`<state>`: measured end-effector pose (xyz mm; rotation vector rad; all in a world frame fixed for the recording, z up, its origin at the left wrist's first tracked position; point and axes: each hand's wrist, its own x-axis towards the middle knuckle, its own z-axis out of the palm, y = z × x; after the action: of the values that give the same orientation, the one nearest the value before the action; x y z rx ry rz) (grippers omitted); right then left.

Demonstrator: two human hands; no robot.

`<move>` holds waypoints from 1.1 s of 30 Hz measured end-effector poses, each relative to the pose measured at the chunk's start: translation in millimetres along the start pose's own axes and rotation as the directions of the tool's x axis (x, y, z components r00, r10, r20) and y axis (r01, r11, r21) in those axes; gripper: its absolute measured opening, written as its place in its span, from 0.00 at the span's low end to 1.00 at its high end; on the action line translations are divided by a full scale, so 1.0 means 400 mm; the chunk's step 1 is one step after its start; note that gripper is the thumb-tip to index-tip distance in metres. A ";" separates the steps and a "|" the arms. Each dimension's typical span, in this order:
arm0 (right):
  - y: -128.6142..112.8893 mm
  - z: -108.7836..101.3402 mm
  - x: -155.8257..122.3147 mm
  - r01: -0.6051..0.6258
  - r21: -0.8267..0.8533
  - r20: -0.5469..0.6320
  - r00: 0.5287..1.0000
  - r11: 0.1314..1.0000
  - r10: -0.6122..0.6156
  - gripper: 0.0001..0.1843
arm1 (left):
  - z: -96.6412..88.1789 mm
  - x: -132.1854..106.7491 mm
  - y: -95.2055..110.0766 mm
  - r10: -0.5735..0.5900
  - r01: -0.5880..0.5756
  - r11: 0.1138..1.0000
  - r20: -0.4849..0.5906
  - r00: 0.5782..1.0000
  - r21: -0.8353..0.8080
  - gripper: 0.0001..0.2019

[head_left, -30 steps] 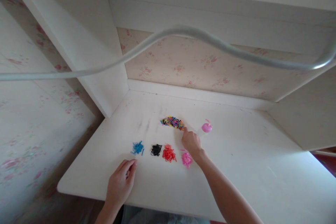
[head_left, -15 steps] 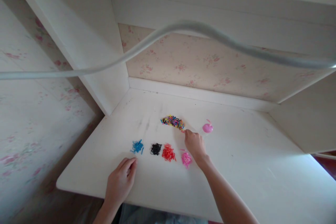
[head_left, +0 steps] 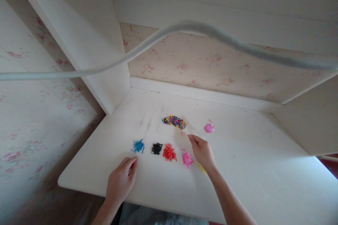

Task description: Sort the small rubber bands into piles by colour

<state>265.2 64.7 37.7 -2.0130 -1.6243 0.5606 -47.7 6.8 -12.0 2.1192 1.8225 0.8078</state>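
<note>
Small rubber bands lie in heaps on the white desk: a mixed-colour pile [head_left: 174, 121] farther back, and nearer me a blue pile [head_left: 138, 146], a black pile [head_left: 156, 148], a red pile [head_left: 169, 152] and a pink pile [head_left: 187, 159]. My right hand [head_left: 202, 150] is pinched just right of a lone reddish band [head_left: 182, 133]; whatever its fingertips hold is too small to make out. Some yellow bands [head_left: 202, 167] show partly from behind that wrist. My left hand [head_left: 121, 176] rests curled on the desk below the blue pile, with nothing visible in it.
A pink round item with a small tail [head_left: 209, 128] sits right of the mixed pile. Across the upper view runs a pale cable [head_left: 185, 25], close to the camera. White panels enclose the desk [head_left: 253, 168] at left, back and right.
My right hand has moved slightly right and toward me, away from the mixed pile. The reddish band now lies apart from that pile, and yellow bands show by the wrist. My left hand stays put.
</note>
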 end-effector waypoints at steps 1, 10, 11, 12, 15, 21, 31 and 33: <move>0.009 -0.004 -0.009 -0.013 0.043 -0.010 1.000 0.999 0.014 0.31 | 0.001 0.000 0.000 0.000 0.000 1.000 0.002 1.000 0.005 0.11; 0.105 -0.064 -0.086 -0.113 0.183 -0.105 0.985 0.976 0.134 0.26 | 0.007 -0.003 -0.002 0.021 -0.021 0.996 -0.004 1.000 0.082 0.11; 0.120 -0.071 -0.101 -0.119 0.153 -0.107 0.985 0.981 0.137 0.25 | 0.008 -0.004 -0.002 0.026 -0.025 0.996 -0.008 1.000 0.088 0.11; 0.135 -0.078 -0.117 -0.121 0.104 -0.106 0.986 0.987 0.132 0.25 | 0.009 -0.004 -0.003 0.030 -0.029 0.995 -0.010 1.000 0.094 0.11; 0.180 -0.092 -0.162 -0.106 -0.092 -0.083 0.992 0.990 0.098 0.25 | 0.010 -0.005 -0.002 0.030 -0.029 0.993 -0.006 1.000 0.115 0.11; 0.213 -0.090 -0.203 -0.113 -0.230 -0.007 0.993 0.967 0.115 0.23 | 0.005 0.003 0.010 0.024 -0.024 0.990 0.003 1.000 0.138 0.12; 0.233 -0.087 -0.211 -0.105 -0.163 0.037 0.993 0.981 0.112 0.20 | -0.022 0.051 0.023 0.119 -0.122 0.992 0.075 0.990 0.031 0.13; 0.236 -0.083 -0.212 -0.102 -0.147 0.039 0.993 0.984 0.109 0.20 | -0.030 0.078 0.050 0.142 -0.143 0.990 0.073 0.987 0.018 0.12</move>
<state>340.7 -38.2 7.8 -2.2179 -1.6352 0.5454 -35.2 30.8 15.8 2.2833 1.6681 0.7356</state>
